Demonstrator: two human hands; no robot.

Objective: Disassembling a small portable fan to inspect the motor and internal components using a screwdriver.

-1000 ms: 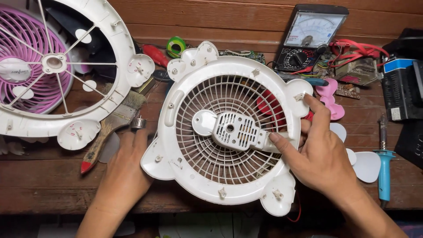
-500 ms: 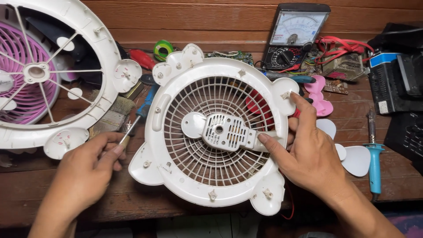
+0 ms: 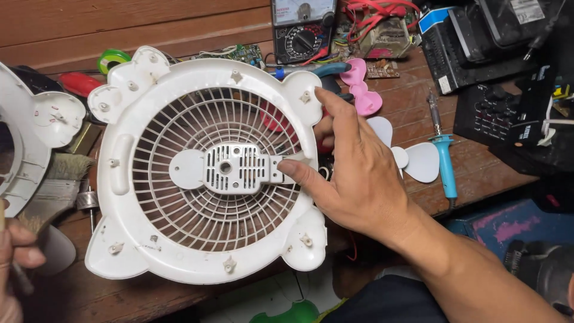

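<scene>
Wooden planks make up the worktop (image 3: 478,173), reddish-brown and crowded with repair gear, seen from the head camera looking straight down. Dead centre lies the white fan grille (image 3: 206,167), a round plastic rear guard with ear-shaped lobes at its corners, flat on the planks with its ribbed motor mount plate (image 3: 236,168) facing up. The right hand (image 3: 353,173) comes in from the lower right and rests on the grille's right rim; its fingers (image 3: 299,173) are spread, the thumb tip pressed against the right edge of the motor mount plate, the index finger stretched up along the rim, nothing clamped between them. Over at the far left edge, the left hand (image 3: 15,263) just peeks into view, its fingers curled together around a thin stick-like handle, though what tool that is I cannot tell. Beside it sits a paintbrush (image 3: 57,185), partly under the grille, and a second white fan guard (image 3: 36,137) cuts off at the frame edge. Up top, an analogue multimeter (image 3: 302,27) stands against the wall. Right of the hand, a blue-handled soldering iron (image 3: 442,155) lies near white fan blades (image 3: 412,158), with a pink bow-shaped piece (image 3: 362,90) above them.
</scene>
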